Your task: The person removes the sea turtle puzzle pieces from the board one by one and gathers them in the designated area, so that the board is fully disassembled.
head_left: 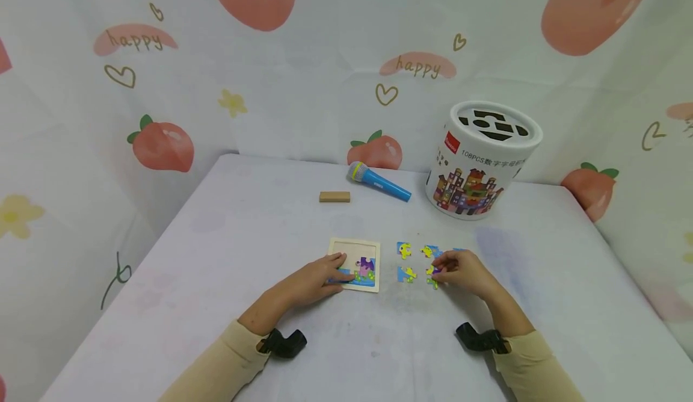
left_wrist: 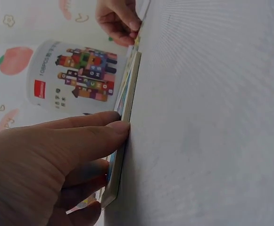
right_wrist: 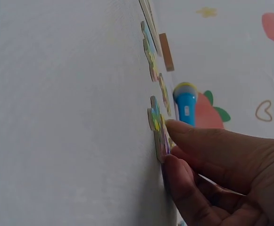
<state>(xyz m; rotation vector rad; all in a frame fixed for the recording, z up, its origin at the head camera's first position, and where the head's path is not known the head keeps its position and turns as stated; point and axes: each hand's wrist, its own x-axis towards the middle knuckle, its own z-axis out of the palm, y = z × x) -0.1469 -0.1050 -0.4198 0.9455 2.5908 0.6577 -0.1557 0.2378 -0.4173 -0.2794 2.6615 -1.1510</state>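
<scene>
- Your left hand (head_left: 311, 278) lies with fingers extended over the left side of the wooden tray (head_left: 354, 247), just below centre of the head frame; it touches the tray without clenching it.
- Your right hand (head_left: 462, 272), right of centre, pinches a purple-and-yellow puzzle piece (right_wrist: 161, 142) between thumb and finger.
- Joined pieces (head_left: 367, 266) fill the tray's lower part; loose pieces (head_left: 403, 250) lie between tray and right hand, one partly hidden behind your knuckles.
- Risk: the held piece is thin; a slack pinch could let it drop or turn over.
- Risk: your right fingers are close to the loose pieces; a low sideways sweep would likely scatter them.
- Risk: uneven pressure from your left fingers might skid the tray or lift the joined pieces.
- Left wrist view: shows the tray's side wall and a fingertip against its edge, which the head view hardly gives.
- Right wrist view: shows thumb and finger contact; whether the held piece touches its neighbour, you cannot tell.
- Head view only: full tray layout, with the blue microphone (head_left: 384, 184) and wooden block (head_left: 334, 197) above it.
</scene>
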